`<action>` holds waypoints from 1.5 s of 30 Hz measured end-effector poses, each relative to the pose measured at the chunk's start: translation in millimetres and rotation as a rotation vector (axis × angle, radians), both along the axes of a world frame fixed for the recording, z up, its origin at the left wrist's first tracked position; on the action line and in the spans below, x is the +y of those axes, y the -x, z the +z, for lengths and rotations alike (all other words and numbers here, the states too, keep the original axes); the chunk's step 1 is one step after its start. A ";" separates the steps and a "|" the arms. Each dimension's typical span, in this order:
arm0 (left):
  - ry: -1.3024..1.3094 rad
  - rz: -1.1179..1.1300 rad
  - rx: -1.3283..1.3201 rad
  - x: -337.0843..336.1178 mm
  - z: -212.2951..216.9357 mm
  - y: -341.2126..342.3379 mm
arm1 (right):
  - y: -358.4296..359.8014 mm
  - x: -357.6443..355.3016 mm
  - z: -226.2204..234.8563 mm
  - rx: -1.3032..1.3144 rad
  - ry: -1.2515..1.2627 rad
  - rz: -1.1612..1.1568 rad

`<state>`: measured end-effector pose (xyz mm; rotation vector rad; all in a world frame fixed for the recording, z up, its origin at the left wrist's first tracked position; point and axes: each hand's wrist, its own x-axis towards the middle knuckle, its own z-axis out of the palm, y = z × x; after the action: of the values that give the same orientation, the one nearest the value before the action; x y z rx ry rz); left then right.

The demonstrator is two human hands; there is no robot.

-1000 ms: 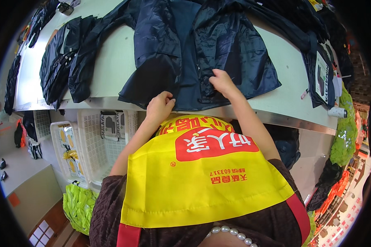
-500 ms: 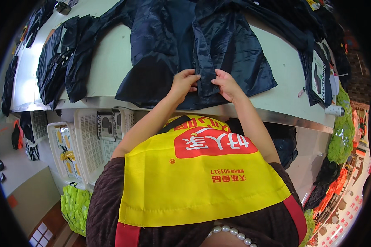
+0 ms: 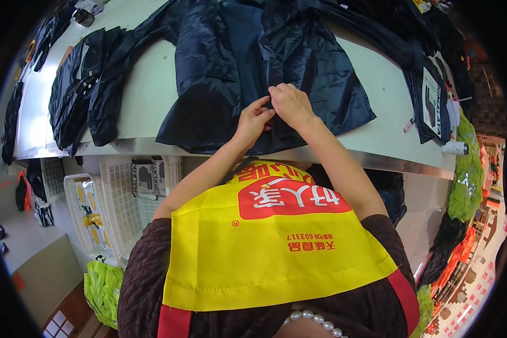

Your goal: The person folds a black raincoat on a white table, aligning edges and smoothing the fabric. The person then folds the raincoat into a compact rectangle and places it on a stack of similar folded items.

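A dark navy jacket lies spread on the white table, its front opening towards me and its hem near the table edge. At the lower part of that opening, my left hand pinches the left side of the front edge between thumb and fingers. Right beside it, my right hand is closed on the front edge, slightly higher, with its fingertips turned down and partly hidden. Both hands almost touch. Whatever small fastening sits between the fingertips cannot be made out.
The white table has a metal front edge. Folded dark garments lie at the left, and a labelled dark garment at the right, near a white thread spool. Below the edge stand white plastic baskets. Green bagged items are at lower left.
My right hand has moved left and up, from the right front flap to beside my left hand. The flap has shifted left with it. My left hand stays nearly in place.
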<state>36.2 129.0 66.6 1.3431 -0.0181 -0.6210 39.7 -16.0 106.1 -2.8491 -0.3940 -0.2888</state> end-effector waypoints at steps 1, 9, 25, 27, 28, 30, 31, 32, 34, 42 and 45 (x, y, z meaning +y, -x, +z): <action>0.016 0.012 0.102 -0.9 6.1 -1.5 | -1.0 -3.0 1.4 0.009 0.025 0.025; -0.047 0.016 0.260 -12.5 13.4 -38.9 | 9.2 4.0 7.8 -0.087 -0.036 0.032; -0.217 0.297 -0.222 -38.0 -8.7 -64.1 | 93.1 19.6 58.8 1.077 -0.906 -0.003; -0.247 0.296 -0.331 -42.7 8.7 -62.1 | 98.0 27.7 54.7 1.026 -1.008 -0.013; -0.337 0.290 -0.497 -44.5 20.3 -56.3 | 98.9 30.4 53.6 0.997 -1.059 -0.022; -0.517 0.244 -0.704 -44.9 37.5 -44.2 | 86.4 26.7 66.6 0.870 -1.277 -0.220; -0.532 0.193 -0.675 -45.8 45.1 -40.4 | 79.6 22.5 67.8 0.770 -1.378 -0.334; -0.497 0.193 -0.641 -46.8 47.8 -38.2 | 71.4 19.0 64.5 0.581 -1.229 -0.395; -0.383 0.208 -0.601 -47.7 47.9 -37.7 | 57.5 11.4 44.6 0.317 -1.052 -0.498; -0.295 0.311 -0.347 -53.3 12.6 -47.9 | 88.5 23.1 38.1 1.147 -1.149 -0.226; -0.152 0.324 0.041 -61.8 48.4 -38.8 | 97.6 39.5 3.2 0.698 -1.127 -0.235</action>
<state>75.0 67.1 115.0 1.4409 0.2795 -0.3804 -57.8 23.5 109.4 -1.7007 0.2121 0.3522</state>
